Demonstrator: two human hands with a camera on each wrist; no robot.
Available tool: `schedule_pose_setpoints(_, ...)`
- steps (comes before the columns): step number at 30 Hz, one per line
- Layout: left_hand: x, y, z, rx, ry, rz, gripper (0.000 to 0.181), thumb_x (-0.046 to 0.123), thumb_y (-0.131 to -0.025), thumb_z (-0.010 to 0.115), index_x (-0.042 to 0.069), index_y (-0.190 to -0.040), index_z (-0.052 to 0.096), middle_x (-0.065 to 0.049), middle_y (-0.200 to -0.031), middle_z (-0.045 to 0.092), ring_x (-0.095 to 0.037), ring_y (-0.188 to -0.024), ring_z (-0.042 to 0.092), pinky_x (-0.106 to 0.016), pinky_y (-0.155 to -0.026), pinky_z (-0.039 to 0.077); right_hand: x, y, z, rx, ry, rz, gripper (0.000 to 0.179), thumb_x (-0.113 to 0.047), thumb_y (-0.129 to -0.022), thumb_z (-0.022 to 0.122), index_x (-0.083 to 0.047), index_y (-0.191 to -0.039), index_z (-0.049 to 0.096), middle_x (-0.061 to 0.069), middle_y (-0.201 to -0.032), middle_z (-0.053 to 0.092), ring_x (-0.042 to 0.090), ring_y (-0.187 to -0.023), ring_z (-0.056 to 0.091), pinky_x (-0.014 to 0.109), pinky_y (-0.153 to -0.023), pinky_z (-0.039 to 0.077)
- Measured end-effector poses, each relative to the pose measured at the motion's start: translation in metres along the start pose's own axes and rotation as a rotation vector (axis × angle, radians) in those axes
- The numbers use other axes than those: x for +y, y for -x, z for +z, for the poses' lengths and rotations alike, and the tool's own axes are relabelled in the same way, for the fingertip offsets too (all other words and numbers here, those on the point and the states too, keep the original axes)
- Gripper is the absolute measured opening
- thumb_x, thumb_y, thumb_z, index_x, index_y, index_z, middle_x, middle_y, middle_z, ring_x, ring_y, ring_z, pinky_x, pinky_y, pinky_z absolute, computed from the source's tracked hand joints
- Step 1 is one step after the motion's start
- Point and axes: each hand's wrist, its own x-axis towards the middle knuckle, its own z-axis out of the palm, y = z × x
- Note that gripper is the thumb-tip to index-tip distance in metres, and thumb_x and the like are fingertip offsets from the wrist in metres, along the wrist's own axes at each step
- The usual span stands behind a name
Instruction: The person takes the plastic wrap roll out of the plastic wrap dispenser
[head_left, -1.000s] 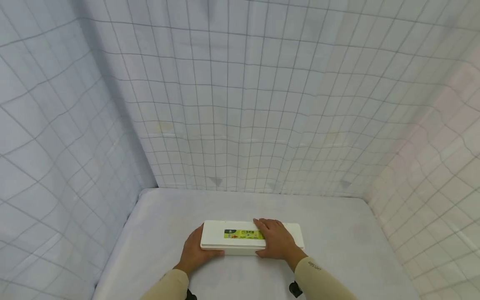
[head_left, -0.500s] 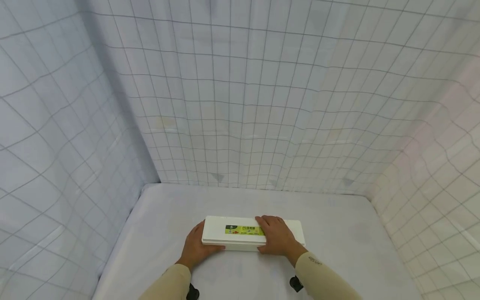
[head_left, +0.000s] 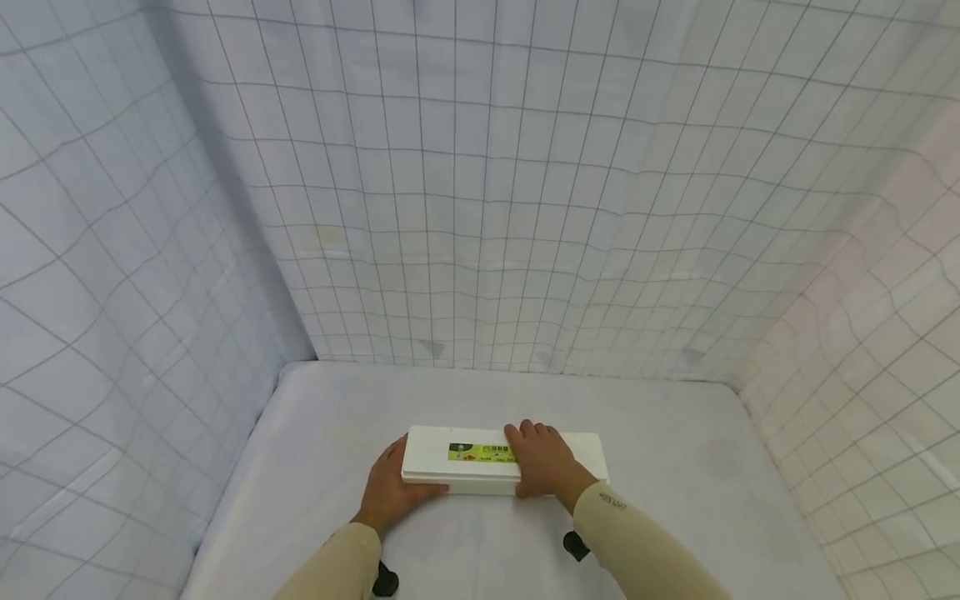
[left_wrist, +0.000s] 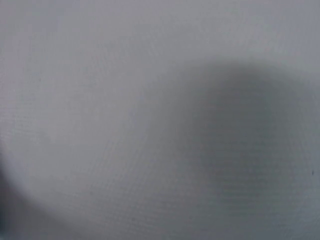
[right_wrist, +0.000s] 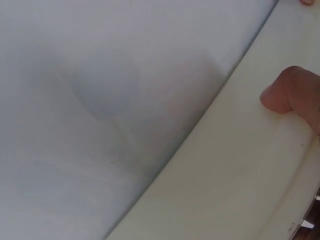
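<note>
A long white cling film box (head_left: 480,485) with a yellow-green label (head_left: 483,452) lies across the table in the head view. My left hand (head_left: 392,485) grips its left end, thumb along the front face. Right of the middle, my right hand (head_left: 543,458) holds the box, fingers over the lid and thumb against the front, covering the label's right end. In the right wrist view, the right thumb (right_wrist: 292,95) presses the box's pale front wall (right_wrist: 220,165). A bit of another fingertip shows at that view's top right corner. Neither the box nor a hand can be made out in the left wrist view.
White cloth covers the table (head_left: 480,550). Grid-lined white curtains (head_left: 480,208) enclose it at the back and both sides. Dark wrist straps (head_left: 576,546) show beneath the sleeves. The left wrist view holds only blurred pale cloth (left_wrist: 90,100) and a shadow.
My right hand and wrist have shifted slightly left along the box, covering a little more of the label. The left hand keeps its grip on the end. The head view has tilted slightly.
</note>
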Motion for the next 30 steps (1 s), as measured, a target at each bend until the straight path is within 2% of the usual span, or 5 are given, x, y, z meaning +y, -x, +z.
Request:
schedule_pose_setpoints(11,-0.0004,-0.0026,0.0015,0.021,-0.019,0.015,0.12,0.069,-0.059,0.09,0.013,-0.155,0.043,-0.01,-0.155,0.052,-0.038,-0.146,0.043,-0.058,-0.122,0.034,-0.0006,-0.0036,-0.0045,-0.031,0.004,0.01,0.098,-0.04,-0.065,0.093,-0.016,-0.146,0.045,0.009,-0.129,0.059,0.03,-0.123,0.057,0.049,-0.115,0.045)
schedule_pose_setpoints(16,0.0013,-0.001,0.0002,0.001,-0.021,-0.001,0.12,0.071,-0.061,0.087,0.014,-0.156,0.041,-0.009,-0.156,0.05,-0.036,-0.147,0.042,-0.057,-0.123,0.032,-0.0003,-0.0043,-0.0049,-0.031,0.009,0.011,0.1,-0.04,-0.065,0.093,-0.015,-0.149,0.045,0.008,-0.13,0.059,0.03,-0.124,0.057,0.049,-0.115,0.045)
schedule_pose_setpoints(24,0.0043,-0.0002,-0.0019,-0.005,0.012,-0.009,0.119,0.068,-0.06,0.09,0.014,-0.155,0.042,-0.009,-0.155,0.051,-0.036,-0.147,0.042,-0.057,-0.123,0.032,0.001,-0.005,-0.0057,-0.036,-0.005,0.003,0.098,-0.041,-0.064,0.094,-0.014,-0.146,0.047,0.008,-0.127,0.06,0.029,-0.123,0.058,0.048,-0.114,0.046)
schedule_pose_setpoints(30,0.0015,0.0004,0.0017,0.008,0.003,-0.012,0.118,0.068,-0.059,0.09,0.015,-0.154,0.043,-0.01,-0.155,0.052,-0.037,-0.146,0.043,-0.059,-0.122,0.033,0.0009,-0.0024,-0.0056,-0.034,-0.015,-0.008,0.093,-0.039,-0.064,0.093,-0.014,-0.143,0.049,0.008,-0.125,0.061,0.029,-0.121,0.059,0.048,-0.112,0.048)
